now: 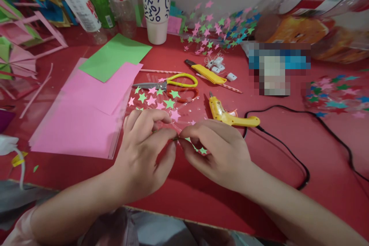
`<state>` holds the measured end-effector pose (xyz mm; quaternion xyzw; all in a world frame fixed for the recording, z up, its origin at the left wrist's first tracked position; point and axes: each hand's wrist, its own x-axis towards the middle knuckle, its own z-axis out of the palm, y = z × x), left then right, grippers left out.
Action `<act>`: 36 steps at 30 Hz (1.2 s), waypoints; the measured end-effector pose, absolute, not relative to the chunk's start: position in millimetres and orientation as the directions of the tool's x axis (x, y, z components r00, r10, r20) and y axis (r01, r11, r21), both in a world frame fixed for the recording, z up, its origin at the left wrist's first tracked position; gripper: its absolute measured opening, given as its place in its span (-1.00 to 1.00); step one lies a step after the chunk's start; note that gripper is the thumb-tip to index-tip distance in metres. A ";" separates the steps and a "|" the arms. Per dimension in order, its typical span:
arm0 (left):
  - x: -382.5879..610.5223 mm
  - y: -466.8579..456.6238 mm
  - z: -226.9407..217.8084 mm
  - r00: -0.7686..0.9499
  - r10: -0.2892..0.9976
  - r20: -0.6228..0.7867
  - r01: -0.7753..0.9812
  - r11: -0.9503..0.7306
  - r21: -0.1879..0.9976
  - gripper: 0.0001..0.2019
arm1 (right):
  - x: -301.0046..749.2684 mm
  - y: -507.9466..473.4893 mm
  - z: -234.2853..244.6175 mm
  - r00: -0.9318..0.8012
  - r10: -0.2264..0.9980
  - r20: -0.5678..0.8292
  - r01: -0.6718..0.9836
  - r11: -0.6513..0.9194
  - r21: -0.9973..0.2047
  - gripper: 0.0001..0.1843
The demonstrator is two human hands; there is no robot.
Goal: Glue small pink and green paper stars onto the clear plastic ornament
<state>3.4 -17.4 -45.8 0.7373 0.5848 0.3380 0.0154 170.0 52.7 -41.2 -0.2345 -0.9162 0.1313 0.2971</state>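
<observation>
My left hand (147, 150) and my right hand (217, 152) meet over the red table, thumbs and forefingers pinched together. Between the fingertips sits a tiny dark item (176, 138), too small to name. Just beyond and partly under my hands lie pink and green paper stars (151, 100) on clear strips. Scissors (181, 81) with yellow and orange handles lie behind the stars. A yellow glue gun (221, 111) rests beyond my right hand, its nozzle pointing away from me.
Pink paper sheets (77, 123) and a green sheet (115, 57) lie at left. A yellow utility knife (207, 73) is behind the scissors. Bottles (99, 4) and a white tumbler (157, 11) stand at the back. A black cord (288, 157) loops across the right side.
</observation>
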 end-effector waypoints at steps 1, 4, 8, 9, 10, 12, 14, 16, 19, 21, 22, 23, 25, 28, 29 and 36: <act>3.6 -17.6 -45.0 0.078 0.877 0.474 0.850 -0.307 0.429 -0.91 | 170.2 52.4 -41.3 -0.706 0.516 0.484 0.359 0.851 -0.383 -0.92; 4.2 -18.0 -42.4 0.052 0.890 0.453 0.845 -0.281 0.455 -0.89 | 170.2 51.9 -41.4 -0.696 0.542 0.472 0.383 0.836 -0.393 -0.92; 4.9 -18.5 -40.8 0.043 0.901 0.432 0.846 -0.263 0.464 -0.90 | 169.1 51.5 -41.6 -0.703 0.525 0.480 0.372 0.846 -0.381 -0.89; 5.0 -18.5 -40.9 0.041 0.902 0.431 0.846 -0.261 0.465 -0.90 | 168.8 51.4 -41.6 -0.703 0.519 0.486 0.369 0.851 -0.374 -0.89; 4.9 -18.5 -41.1 0.038 0.901 0.432 0.846 -0.259 0.466 -0.91 | 168.6 51.5 -41.6 -0.704 0.513 0.490 0.367 0.854 -0.368 -0.88; 4.4 -18.4 -42.2 0.036 0.899 0.437 0.848 -0.259 0.463 -0.92 | 168.1 51.7 -41.4 -0.704 0.503 0.502 0.363 0.862 -0.354 -0.87; 3.4 -18.0 -43.8 0.040 0.893 0.449 0.853 -0.265 0.451 -0.92 | 167.8 51.9 -41.3 -0.706 0.491 0.510 0.359 0.869 -0.339 -0.87; 2.6 -17.4 -45.7 0.042 0.888 0.458 0.862 -0.264 0.433 -0.92 | 167.7 52.0 -41.4 -0.707 0.483 0.516 0.361 0.874 -0.324 -0.86; 2.6 -17.1 -48.1 0.033 0.885 0.464 0.875 -0.250 0.414 -0.92 | 167.7 51.8 -42.3 -0.706 0.480 0.521 0.368 0.877 -0.309 -0.88; 3.6 -17.4 -48.5 0.020 0.888 0.460 0.881 -0.233 0.412 -0.92 | 167.7 51.6 -43.0 -0.706 0.476 0.525 0.369 0.879 -0.301 -0.89; 4.2 -17.8 -48.3 0.012 0.889 0.457 0.883 -0.224 0.412 -0.92 | 167.7 51.6 -43.3 -0.706 0.475 0.525 0.371 0.880 -0.297 -0.89; 4.8 -18.2 -47.7 0.003 0.890 0.456 0.884 -0.215 0.415 -0.92 | 167.6 51.6 -43.6 -0.708 0.475 0.523 0.373 0.880 -0.294 -0.88; 5.4 -19.0 -46.0 -0.006 0.890 0.457 0.885 -0.208 0.417 -0.93 | 167.7 51.8 -43.7 -0.711 0.476 0.517 0.374 0.879 -0.295 -0.87; 5.1 -19.5 -43.7 -0.002 0.885 0.465 0.881 -0.218 0.420 -0.93 | 168.2 52.2 -43.4 -0.718 0.472 0.511 0.369 0.882 -0.294 -0.85; 4.7 -19.3 -43.5 -0.001 0.883 0.469 0.880 -0.222 0.420 -0.93 | 168.4 52.2 -43.2 -0.717 0.470 0.514 0.370 0.883 -0.290 -0.85; 4.8 -16.6 -47.3 -0.010 0.866 0.499 0.893 -0.217 0.395 -0.95 | 169.1 51.9 -43.8 -0.717 0.483 0.503 0.393 0.876 -0.281 -0.85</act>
